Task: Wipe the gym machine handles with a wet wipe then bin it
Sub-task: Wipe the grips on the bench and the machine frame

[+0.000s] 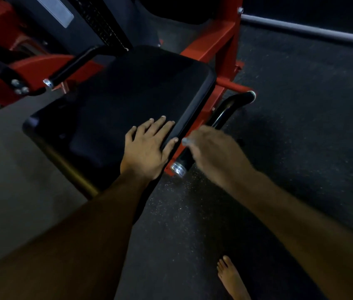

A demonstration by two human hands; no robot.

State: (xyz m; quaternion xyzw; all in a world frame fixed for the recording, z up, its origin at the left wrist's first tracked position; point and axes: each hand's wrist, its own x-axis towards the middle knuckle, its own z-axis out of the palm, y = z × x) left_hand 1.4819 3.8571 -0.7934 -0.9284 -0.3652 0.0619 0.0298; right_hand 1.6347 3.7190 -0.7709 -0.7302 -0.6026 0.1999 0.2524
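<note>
Fingers (162,124) lie flat at seat (141,87) edge; right hand (212,148) over handle (221,118).

The seat pad (132,100) occupies the centre of the frame, with the left hand (149,148) resting flat on its lower right corner. The right handle (203,137) runs along the pad's right edge, and the right hand (212,152) lies over it, just beside the left hand. The left handle (71,66) sits at the pad's upper left, and a bare foot (231,278) stands on the floor (301,131) at lower right.
</note>
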